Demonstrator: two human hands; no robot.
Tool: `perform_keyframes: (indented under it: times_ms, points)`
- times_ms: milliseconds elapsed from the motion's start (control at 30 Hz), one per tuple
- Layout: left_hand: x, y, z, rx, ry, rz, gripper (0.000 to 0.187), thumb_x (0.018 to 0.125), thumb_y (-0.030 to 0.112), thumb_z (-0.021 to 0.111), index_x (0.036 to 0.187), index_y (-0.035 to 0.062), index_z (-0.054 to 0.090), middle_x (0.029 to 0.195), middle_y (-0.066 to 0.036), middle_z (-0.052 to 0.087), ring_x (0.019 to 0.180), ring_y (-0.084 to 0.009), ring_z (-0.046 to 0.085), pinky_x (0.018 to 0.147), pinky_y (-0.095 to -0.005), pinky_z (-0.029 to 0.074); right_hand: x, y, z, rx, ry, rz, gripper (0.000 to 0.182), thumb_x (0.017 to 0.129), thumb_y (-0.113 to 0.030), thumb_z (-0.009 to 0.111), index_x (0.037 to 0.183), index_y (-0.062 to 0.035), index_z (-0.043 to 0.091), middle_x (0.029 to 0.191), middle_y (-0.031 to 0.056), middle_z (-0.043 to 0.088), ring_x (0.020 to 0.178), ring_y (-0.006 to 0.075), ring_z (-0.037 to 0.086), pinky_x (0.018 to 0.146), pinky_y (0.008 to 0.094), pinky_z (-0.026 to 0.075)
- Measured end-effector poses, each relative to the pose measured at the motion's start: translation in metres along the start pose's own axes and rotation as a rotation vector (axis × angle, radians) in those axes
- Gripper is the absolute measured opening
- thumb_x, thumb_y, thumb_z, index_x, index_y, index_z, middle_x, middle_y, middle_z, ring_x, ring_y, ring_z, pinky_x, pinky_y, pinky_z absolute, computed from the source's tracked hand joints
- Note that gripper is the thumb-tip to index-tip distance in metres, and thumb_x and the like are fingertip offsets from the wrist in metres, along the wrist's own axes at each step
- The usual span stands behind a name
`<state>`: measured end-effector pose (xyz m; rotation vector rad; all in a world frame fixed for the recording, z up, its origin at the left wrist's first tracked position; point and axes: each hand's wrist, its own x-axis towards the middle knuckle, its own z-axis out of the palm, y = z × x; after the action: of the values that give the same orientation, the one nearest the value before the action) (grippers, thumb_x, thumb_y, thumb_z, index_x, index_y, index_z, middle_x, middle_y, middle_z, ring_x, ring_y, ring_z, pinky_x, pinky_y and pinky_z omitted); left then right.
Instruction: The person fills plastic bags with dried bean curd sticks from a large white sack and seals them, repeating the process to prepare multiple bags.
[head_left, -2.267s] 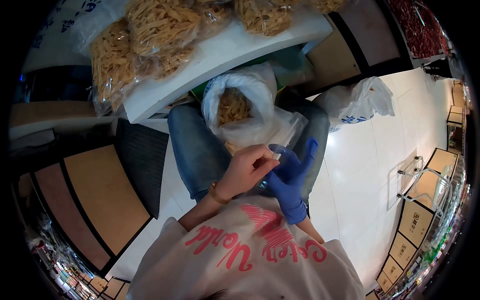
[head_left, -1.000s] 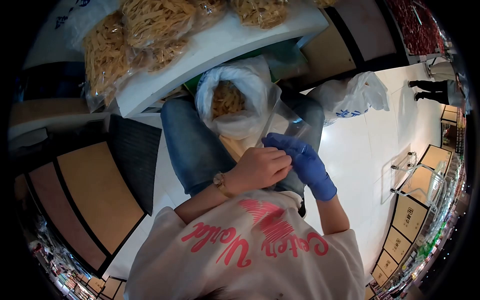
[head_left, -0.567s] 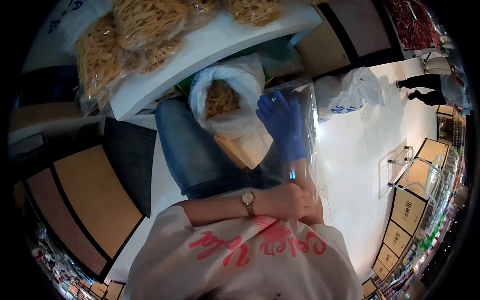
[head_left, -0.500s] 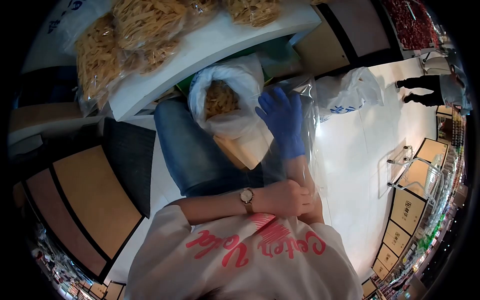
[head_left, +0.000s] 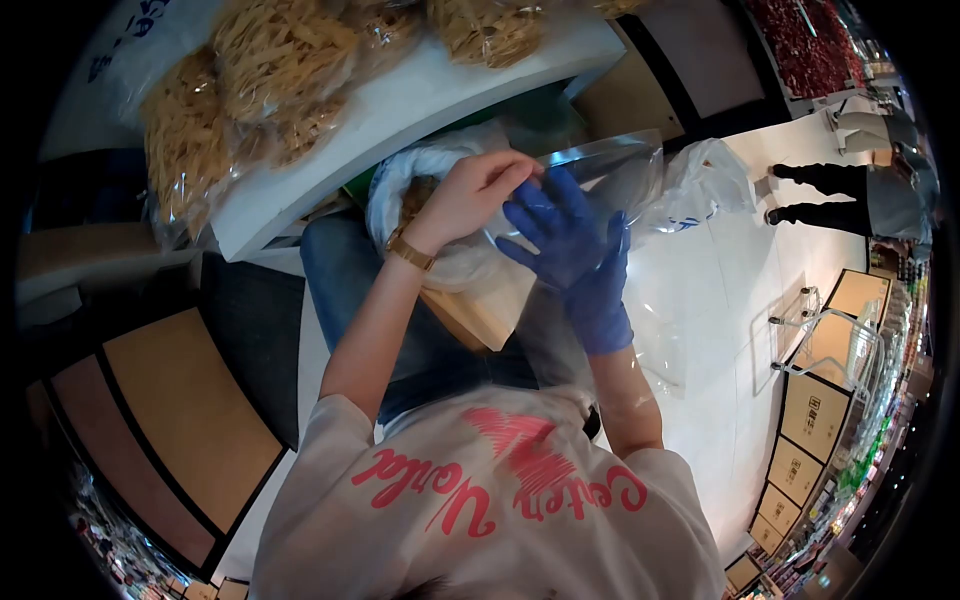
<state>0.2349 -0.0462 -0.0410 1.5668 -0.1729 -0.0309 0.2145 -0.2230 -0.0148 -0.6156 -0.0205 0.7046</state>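
My right hand (head_left: 570,245), in a blue glove, is up with its fingers spread, and a clear plastic bag (head_left: 615,160) lies around and over it. My bare left hand (head_left: 480,195), with a watch on its wrist, reaches across to the gloved fingertips. Its fingers are closed in a pinch on the bag's film there; the exact grip is partly hidden. Below both hands stands a white plastic sack (head_left: 385,195) with its rim rolled open. Tan dried strips (head_left: 415,200) inside it are mostly covered by my left hand and wrist.
Clear bags of tan strips (head_left: 285,50) lie on the white counter (head_left: 420,95) ahead. A cardboard box (head_left: 475,315) sits between my legs. On the floor to the right are a white plastic bag (head_left: 705,185) and a metal cart frame (head_left: 830,340). A person (head_left: 840,190) stands farther off.
My left hand has moved from the right forearm up to the gloved fingertips. The bag's upper part now stretches out beyond the glove, to the right. The distant person has shifted nearer.
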Motion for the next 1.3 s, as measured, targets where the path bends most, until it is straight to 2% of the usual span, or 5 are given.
perform_keyframes:
  times_ms: [500, 667, 1000, 1100, 1300]
  points:
    - [0.01, -0.018, -0.005, 0.085, 0.159, -0.127, 0.026, 0.095, 0.017, 0.046, 0.086, -0.0013, 0.062, 0.078, -0.003, 0.063, 0.072, -0.0108, 0.058, 0.064, -0.0239, 0.045, -0.028, -0.029, -0.044, 0.045, -0.153, 0.104, 0.073, 0.088, -0.063, 0.032, 0.145, -0.0198, 0.019, 0.145, 0.0104, 0.031, 0.13, 0.0264, 0.033, 0.104, 0.045, 0.027]
    - [0.02, 0.015, 0.013, 0.252, 0.299, 0.129, 0.034, 0.086, 0.017, 0.058, 0.115, 0.0002, 0.054, 0.115, -0.013, 0.056, 0.109, -0.0242, 0.053, 0.093, -0.0337, 0.04, -0.033, -0.012, -0.088, -0.999, -0.224, -0.265, 0.056, 0.096, -0.034, 0.04, 0.144, -0.0108, 0.023, 0.146, 0.0111, 0.027, 0.133, 0.0213, 0.028, 0.109, 0.0321, 0.023]
    - [0.008, 0.108, 0.122, 0.675, -0.903, 0.666, 0.064, 0.074, 0.016, 0.072, 0.13, 0.0045, 0.042, 0.119, -0.02, 0.053, 0.11, -0.026, 0.051, 0.093, -0.036, 0.041, -0.067, -0.025, -0.067, -1.574, -0.266, -0.202, 0.052, 0.094, -0.029, 0.044, 0.139, -0.0078, 0.029, 0.137, 0.0159, 0.038, 0.126, 0.026, 0.037, 0.103, 0.0357, 0.033]
    - [0.025, 0.068, 0.131, 0.52, -1.284, -0.03, 0.109, 0.068, 0.053, 0.072, 0.145, 0.0065, 0.01, 0.149, -0.019, 0.013, 0.137, -0.0349, 0.014, 0.11, -0.0447, 0.02, -0.067, 0.001, -0.071, -1.565, -0.366, -0.266, 0.051, 0.094, -0.028, 0.044, 0.138, -0.0075, 0.03, 0.136, 0.016, 0.039, 0.124, 0.026, 0.039, 0.102, 0.0359, 0.034]
    - [0.016, 0.016, 0.139, 0.225, -1.41, -0.236, 0.102, 0.068, 0.02, 0.077, 0.145, 0.0091, 0.011, 0.133, -0.02, 0.042, 0.122, -0.0281, 0.041, 0.103, -0.0391, 0.033, -0.077, 0.017, -0.083, -1.552, -0.453, -0.323, 0.049, 0.093, -0.027, 0.046, 0.136, -0.0069, 0.033, 0.134, 0.0162, 0.041, 0.121, 0.0262, 0.041, 0.1, 0.0362, 0.036]
